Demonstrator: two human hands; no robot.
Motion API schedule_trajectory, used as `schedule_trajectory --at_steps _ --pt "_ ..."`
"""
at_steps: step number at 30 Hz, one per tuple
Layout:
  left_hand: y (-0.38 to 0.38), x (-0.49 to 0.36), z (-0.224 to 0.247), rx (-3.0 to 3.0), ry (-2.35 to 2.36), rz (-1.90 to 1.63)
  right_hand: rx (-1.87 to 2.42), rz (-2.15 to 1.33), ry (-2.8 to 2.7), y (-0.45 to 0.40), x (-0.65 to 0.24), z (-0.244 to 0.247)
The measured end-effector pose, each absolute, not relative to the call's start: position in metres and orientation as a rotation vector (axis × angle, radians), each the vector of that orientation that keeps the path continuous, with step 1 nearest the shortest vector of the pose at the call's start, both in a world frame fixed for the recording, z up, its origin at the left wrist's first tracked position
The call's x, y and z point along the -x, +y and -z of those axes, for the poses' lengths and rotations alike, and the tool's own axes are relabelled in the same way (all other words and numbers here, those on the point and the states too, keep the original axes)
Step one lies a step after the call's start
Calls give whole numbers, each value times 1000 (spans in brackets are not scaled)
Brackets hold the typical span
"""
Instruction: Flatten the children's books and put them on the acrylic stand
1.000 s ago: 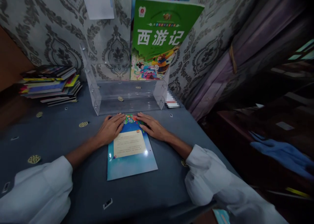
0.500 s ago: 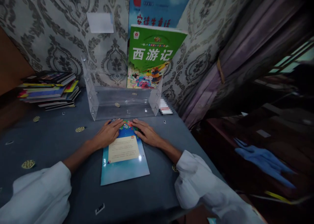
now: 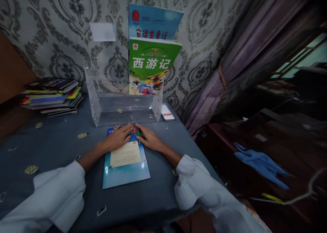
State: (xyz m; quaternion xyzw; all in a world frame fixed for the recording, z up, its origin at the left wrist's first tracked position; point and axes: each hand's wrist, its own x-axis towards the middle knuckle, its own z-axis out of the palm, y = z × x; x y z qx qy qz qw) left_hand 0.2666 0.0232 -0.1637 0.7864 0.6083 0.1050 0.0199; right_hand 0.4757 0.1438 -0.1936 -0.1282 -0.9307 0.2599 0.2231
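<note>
Head view: two bare hands in pale sleeves lie on one thin, glossy blue book (image 3: 126, 175), flat on the table just in front of one clear acrylic rack (image 3: 125, 119). The left hand (image 3: 119, 137) spreads across its upper part; the right hand (image 3: 150, 139) touches its upper right edge. Both have fingers extended, grasping nothing. Two books stand in the rack, a green one titled 西游记 (image 3: 152, 67) before a blue one titled 安徒生童话 (image 3: 155, 20). One book stack (image 3: 52, 96) sits at left, its count unclear. A grey-blue tablecloth (image 3: 143, 202) printed with pale yellow dotted shapes covers the table. Behind hangs grey damask wallpaper (image 3: 201, 39); at right, one tied mauve curtain (image 3: 245, 45) and one blue cloth (image 3: 260, 163) in shadow.
</note>
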Motion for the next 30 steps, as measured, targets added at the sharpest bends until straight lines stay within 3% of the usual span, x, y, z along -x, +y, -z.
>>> schedule_trajectory --at_steps 16,30 --pt "31 -270 164 -2464 1842 -288 361 -775 -2551 154 -474 197" --pt "45 -272 160 -2548 1701 -379 382 -1158 -2397 162 -482 197"
